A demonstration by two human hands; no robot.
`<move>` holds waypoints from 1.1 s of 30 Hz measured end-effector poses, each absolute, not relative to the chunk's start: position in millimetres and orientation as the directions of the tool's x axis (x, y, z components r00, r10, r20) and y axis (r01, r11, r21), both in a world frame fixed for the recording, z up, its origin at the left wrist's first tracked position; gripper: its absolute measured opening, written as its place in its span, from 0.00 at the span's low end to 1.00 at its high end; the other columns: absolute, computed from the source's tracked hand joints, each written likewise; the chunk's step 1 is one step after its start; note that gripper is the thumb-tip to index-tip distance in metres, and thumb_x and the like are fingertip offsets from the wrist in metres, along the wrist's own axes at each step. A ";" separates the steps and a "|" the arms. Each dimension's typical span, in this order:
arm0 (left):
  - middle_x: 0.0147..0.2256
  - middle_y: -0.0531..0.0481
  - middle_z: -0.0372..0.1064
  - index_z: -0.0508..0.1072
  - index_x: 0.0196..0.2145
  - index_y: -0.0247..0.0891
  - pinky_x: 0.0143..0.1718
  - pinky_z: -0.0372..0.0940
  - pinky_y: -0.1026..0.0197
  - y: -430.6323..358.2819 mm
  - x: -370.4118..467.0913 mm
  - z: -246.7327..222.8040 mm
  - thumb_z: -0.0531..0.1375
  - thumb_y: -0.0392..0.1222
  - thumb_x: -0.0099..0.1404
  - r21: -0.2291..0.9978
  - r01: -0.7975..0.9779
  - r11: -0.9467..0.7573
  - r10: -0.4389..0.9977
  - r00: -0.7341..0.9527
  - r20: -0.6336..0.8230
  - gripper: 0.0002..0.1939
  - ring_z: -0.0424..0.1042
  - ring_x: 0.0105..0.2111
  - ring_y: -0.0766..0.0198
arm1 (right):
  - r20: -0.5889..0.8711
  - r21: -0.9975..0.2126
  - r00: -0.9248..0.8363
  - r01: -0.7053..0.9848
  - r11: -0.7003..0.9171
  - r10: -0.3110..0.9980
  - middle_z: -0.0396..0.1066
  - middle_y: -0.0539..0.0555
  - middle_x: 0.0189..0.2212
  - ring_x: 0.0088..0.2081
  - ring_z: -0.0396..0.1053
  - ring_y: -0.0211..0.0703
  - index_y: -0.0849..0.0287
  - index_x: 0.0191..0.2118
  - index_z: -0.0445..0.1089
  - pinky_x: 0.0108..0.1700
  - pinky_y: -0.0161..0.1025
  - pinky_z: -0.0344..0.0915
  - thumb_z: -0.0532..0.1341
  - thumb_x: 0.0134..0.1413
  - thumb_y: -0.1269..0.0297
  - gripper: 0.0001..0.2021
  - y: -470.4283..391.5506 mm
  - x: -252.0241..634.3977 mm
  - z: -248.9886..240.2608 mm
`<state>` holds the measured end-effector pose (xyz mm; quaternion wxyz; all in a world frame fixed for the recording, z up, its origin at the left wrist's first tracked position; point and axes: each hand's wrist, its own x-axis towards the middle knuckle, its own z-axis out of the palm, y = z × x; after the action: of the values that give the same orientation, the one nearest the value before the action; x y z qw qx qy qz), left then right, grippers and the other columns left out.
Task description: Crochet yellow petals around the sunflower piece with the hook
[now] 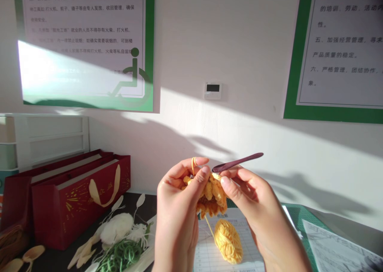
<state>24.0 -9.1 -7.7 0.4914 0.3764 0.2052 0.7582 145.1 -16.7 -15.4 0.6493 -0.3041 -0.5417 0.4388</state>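
My left hand [181, 208] is closed on a ruffled yellow crochet piece [214, 196], pinching its top edge under the thumb. Yellow yarn loops round the raised index finger of that hand. In my right hand [251, 192] is a crochet hook [237, 161] with a dark purple handle that points up to the right. The right thumb and fingers also meet the piece's upper right edge, and the hook's tip is hidden there. A strand runs down from the crochet piece to a yellow yarn ball [228, 241], which lies below, between my wrists.
Under the ball is a printed sheet [206, 260] on a green cutting mat [323, 226]. Another paper [338, 248] lies at right. To the left are green yarn [122, 256], a white yarn bundle [117, 228] and red gift bags [80, 196]. A wall with posters rises behind.
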 end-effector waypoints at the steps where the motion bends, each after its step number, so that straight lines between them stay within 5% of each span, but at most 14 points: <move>1: 0.25 0.53 0.72 0.83 0.33 0.35 0.26 0.67 0.71 -9.1 24.3 -7.7 0.76 0.35 0.49 0.678 -0.592 -0.435 0.898 -0.236 0.370 0.12 0.71 0.23 0.71 | 0.444 -0.867 0.042 -0.231 0.441 0.895 0.80 0.52 0.38 0.39 0.76 0.39 0.56 0.36 0.76 0.42 0.32 0.72 0.71 0.54 0.56 0.09 -16.3 144.9 -15.7; 15: 0.25 0.52 0.72 0.83 0.33 0.35 0.26 0.66 0.71 -9.6 25.2 -8.3 0.76 0.35 0.50 0.681 -0.587 -0.438 0.897 -0.238 0.373 0.11 0.71 0.24 0.70 | 0.510 -0.845 0.074 -0.145 0.515 0.857 0.75 0.52 0.40 0.39 0.74 0.41 0.55 0.35 0.76 0.34 0.32 0.70 0.69 0.55 0.53 0.11 -14.3 140.8 -20.2; 33: 0.25 0.53 0.72 0.83 0.32 0.35 0.26 0.67 0.71 -10.3 27.4 -6.1 0.75 0.34 0.50 0.671 -0.581 -0.461 0.886 -0.264 0.380 0.10 0.70 0.23 0.70 | 0.555 -0.823 0.134 -0.055 0.565 0.821 0.76 0.53 0.37 0.36 0.73 0.42 0.56 0.34 0.74 0.36 0.36 0.71 0.68 0.55 0.53 0.12 -14.0 137.6 -20.6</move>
<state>27.4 -10.3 -6.1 0.4774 0.3744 0.2041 0.7683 137.6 -14.0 -20.6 0.6746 -0.3346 -0.5723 0.3248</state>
